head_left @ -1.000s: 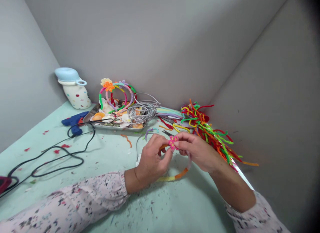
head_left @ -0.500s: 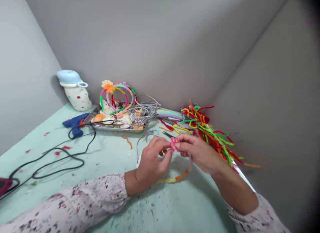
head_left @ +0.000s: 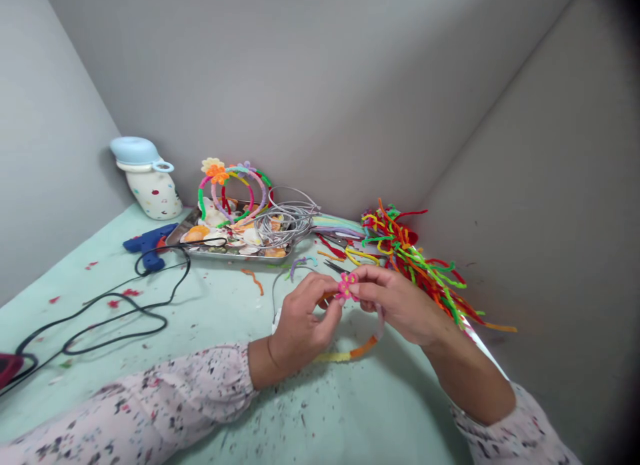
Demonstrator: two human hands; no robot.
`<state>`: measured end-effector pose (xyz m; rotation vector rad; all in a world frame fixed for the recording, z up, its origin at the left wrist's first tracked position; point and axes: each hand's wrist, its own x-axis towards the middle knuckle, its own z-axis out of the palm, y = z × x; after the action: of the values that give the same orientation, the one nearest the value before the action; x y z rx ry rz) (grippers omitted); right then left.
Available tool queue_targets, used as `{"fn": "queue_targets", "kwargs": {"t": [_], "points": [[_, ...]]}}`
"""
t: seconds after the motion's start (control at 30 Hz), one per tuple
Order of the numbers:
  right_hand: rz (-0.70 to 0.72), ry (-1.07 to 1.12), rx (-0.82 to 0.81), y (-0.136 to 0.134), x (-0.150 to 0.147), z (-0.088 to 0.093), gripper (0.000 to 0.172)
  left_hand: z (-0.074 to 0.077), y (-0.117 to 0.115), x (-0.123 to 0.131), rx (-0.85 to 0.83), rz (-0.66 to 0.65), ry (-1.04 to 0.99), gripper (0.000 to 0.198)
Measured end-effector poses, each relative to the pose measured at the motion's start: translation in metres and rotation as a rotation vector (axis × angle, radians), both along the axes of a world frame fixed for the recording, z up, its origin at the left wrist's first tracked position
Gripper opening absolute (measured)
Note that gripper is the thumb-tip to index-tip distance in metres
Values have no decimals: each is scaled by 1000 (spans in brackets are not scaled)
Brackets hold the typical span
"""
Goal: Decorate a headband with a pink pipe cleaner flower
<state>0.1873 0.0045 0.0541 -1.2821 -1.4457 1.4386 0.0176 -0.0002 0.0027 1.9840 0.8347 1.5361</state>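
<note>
A small pink flower with yellow spots sits between my two hands, above the table. My right hand pinches its right side with thumb and forefinger. At the flower's left, my left hand is closed on the band beside it, where a bit of orange shows. The band, wrapped in yellow, orange and pale fuzzy sections, curves below the hands; part of it is hidden behind my left hand. Scissors lie just behind the flower, their blades pointing left.
A metal tray holds decorated hoops, scraps and coiled grey wire. Left of it are a blue glue gun, its black cable and a bottle. Colourful pipe cleaners lie at the right, near the wall.
The whole view has shifted very slightly. Both hands keep their hold, and the flower's face is turned a little more toward the camera.
</note>
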Motion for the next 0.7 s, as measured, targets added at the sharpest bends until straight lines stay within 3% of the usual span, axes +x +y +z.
{"fn": "queue_targets", "kwargs": {"t": [0.33,0.7], "points": [[23,-26,7,0,2,0,9,-3,1,-3,-124,-68,-50,12],[31,-28,4,0,3,0,8,10,2,0,-589,-222,-217,15]]}}
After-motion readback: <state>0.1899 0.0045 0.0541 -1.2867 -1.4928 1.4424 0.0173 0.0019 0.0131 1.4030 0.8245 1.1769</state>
